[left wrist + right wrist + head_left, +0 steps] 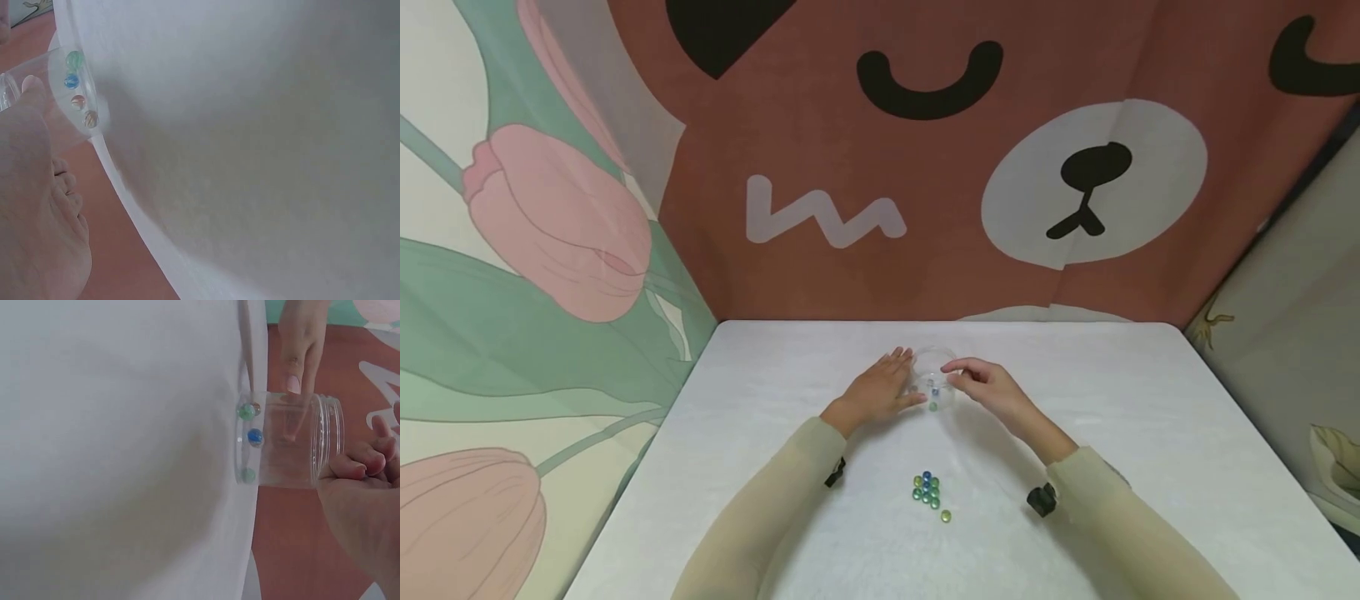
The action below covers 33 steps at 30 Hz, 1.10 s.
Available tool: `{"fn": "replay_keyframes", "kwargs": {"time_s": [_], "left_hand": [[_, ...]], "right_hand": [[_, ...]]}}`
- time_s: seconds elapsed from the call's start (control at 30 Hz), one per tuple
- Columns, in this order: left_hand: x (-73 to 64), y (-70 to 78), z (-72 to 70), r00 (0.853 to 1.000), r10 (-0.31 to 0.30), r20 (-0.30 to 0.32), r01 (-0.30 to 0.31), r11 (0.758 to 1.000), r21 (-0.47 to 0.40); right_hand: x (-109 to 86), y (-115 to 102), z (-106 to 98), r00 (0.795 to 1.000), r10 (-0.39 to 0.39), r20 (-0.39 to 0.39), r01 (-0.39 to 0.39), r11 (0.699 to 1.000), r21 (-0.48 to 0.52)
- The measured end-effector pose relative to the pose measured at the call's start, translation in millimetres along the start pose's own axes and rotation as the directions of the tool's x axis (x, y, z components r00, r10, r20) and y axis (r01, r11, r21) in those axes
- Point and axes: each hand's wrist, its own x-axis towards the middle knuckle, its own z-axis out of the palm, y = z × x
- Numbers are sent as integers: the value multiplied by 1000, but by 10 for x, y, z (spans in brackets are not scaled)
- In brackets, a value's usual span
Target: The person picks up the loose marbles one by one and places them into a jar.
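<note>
A clear plastic jar (pixel 290 456) with a threaded rim stands upright at the far middle of the table. Several marbles lie on its bottom, among them a green marble (pixel 75 60), a blue marble (pixel 255 436) and a reddish one (pixel 78 102). My left hand (pixel 880 389) is spread along the jar's left side, its fingers straight and its thumb at the front of the wall. At the right side of the rim is my right hand (pixel 992 390), fingers loosely bent, with a gap between thumb and index finger and nothing seen between them.
Nearer the front lies a cluster of green, blue and yellowish glass marbles (pixel 927 490), with a single yellow-green marble (pixel 946 517) just apart from it. The white table (pixel 760 375) meets a brown bear-print cloth (pixel 820 283) at its back edge.
</note>
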Motion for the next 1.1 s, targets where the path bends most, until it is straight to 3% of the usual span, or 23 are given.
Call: {"fn": "replay_keyframes", "kwargs": {"time_s": [0.2,0.33,0.4,0.57,0.73,0.97,1.1], "left_hand": [[-8,-13,-17,1000,9,2,-9,1000,9],[0,-21,-13,1000,11,-1,-11,1000,22],[2,-23,-12,1000,7,2,-7,1000,22],[1,-13,-20,1000,3,13,-3,1000,4],[-4,-6,-20,1000,3,15,-3,1000,-2],[3,-23,8,1000,19,6,-19,1000,10],[0,-25,2,999,31,-8,-31,999,9]], "right_hand": [[-185,57,-9,992,-17,129,23,999,-45],[-263,115,-16,967,-74,245,92,994,-65],[-278,139,-7,942,-100,322,131,988,-76],[-276,204,56,850,-95,518,179,977,-114],[-265,255,151,773,-91,628,235,960,-150],[-239,279,238,700,-125,704,359,913,-195],[-211,276,285,675,-142,724,435,869,-236]]}}
